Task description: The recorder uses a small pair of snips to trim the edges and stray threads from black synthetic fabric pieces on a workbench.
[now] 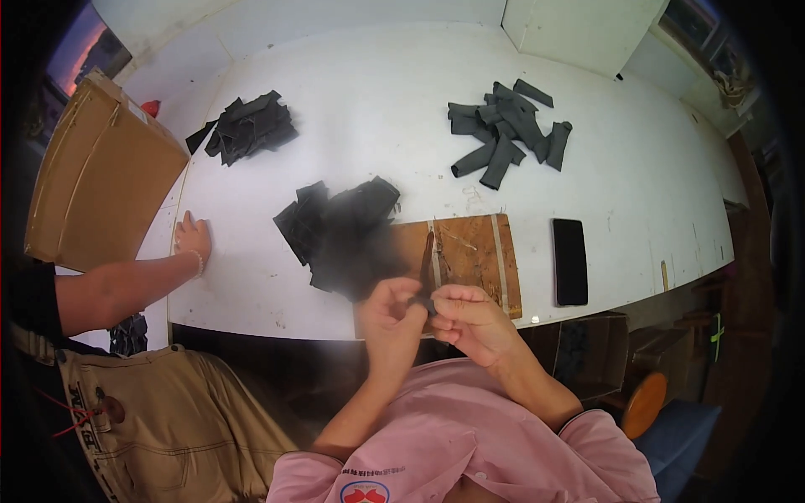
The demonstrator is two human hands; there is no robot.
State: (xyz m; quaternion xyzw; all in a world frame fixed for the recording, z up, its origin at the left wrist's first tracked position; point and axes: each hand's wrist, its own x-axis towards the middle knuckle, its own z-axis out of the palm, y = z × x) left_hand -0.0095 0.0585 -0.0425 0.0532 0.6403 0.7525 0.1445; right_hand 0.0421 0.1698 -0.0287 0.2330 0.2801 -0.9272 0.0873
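My left hand [391,323] and my right hand [470,323] meet at the table's front edge. Both are closed, pinching a small dark fabric piece [426,304] between them; much of it is hidden by my fingers. Just beyond them lies a worn wooden board [478,239] with pale strips across it. On it rests a thin dark strip or tool [428,251] whose kind I cannot make out. A heap of black fabric pieces [331,230], partly blurred, covers the board's left side and the table beside it.
Another black fabric pile [251,127] is at the far left, and dark fabric tubes [507,126] lie at the far right. A phone [570,261] is right of the board. At left, a co-worker's hand [193,237] rests on the white table [377,109] near a cardboard box [105,172].
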